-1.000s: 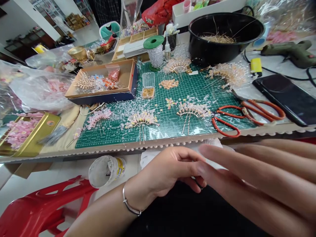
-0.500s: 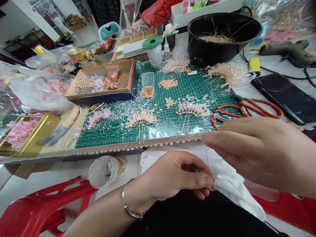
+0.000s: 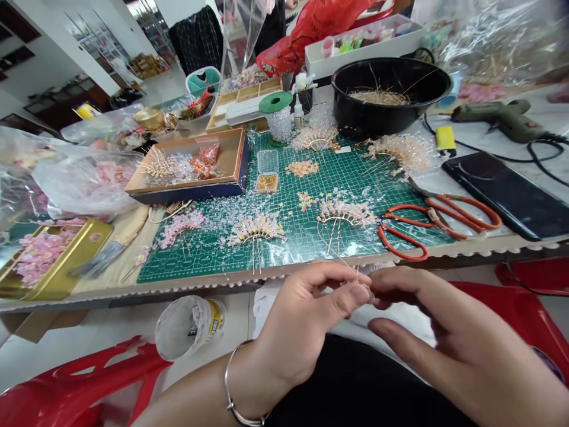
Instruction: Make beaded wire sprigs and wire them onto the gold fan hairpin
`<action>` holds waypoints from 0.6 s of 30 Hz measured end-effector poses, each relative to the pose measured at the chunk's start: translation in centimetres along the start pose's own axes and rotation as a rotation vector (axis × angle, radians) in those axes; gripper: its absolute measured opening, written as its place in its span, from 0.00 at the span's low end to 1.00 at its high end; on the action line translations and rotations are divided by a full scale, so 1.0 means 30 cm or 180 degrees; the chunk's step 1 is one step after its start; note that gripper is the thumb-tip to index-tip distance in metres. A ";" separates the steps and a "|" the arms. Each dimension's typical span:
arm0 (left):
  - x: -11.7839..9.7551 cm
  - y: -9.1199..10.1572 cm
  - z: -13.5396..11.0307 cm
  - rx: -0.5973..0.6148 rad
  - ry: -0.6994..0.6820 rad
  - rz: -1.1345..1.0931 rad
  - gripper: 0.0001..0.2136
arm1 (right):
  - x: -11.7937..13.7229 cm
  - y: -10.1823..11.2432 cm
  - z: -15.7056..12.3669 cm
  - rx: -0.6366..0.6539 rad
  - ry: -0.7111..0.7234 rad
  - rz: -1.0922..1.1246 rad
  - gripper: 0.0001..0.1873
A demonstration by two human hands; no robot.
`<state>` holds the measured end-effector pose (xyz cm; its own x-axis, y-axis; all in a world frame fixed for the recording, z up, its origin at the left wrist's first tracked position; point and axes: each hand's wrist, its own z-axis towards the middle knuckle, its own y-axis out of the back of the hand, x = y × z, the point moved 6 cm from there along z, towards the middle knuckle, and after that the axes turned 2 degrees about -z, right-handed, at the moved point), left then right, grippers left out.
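Observation:
My left hand point(image 3: 306, 320), with a silver bangle at the wrist, pinches a small beaded piece point(image 3: 371, 295) between thumb and fingers. Most of that piece is hidden by the fingertips. A thin wire point(image 3: 338, 255) rises from the pinch toward the mat. My right hand point(image 3: 448, 332) is close beside it, its bent fingers reaching the beaded piece while the thumb stays well apart. On the green cutting mat point(image 3: 293, 252) beyond lie beaded hair combs: one pale pink point(image 3: 347, 212), one yellowish point(image 3: 256, 229) and a pinker one point(image 3: 181, 228).
Orange-handled scissors point(image 3: 462, 213) and a phone point(image 3: 511, 193) lie at the right. Behind are a black basin point(image 3: 391, 112), a green bead spool point(image 3: 276, 102) and a cardboard box point(image 3: 186, 184). A glue gun point(image 3: 507, 118) rests back right; a white bucket point(image 3: 189, 329) stands below.
My right hand has come down and inward to meet the left fingertips. My left hand has risen slightly, and a beaded piece with wire now shows there. The view has tilted up a little.

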<state>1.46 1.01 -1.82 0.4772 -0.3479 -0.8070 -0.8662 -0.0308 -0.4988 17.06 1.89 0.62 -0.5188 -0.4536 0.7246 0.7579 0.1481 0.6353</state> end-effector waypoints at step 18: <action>-0.198 -0.104 -0.014 0.0851 -0.1452 0.3124 0.08 | -0.086 0.104 -0.005 0.1364 -0.1653 0.2358 0.07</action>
<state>1.26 2.79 4.67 -0.3393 0.2678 -0.9017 -0.8639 0.2905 0.4114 20.82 3.39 0.70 -0.1593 0.3062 0.9385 0.8065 0.5887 -0.0552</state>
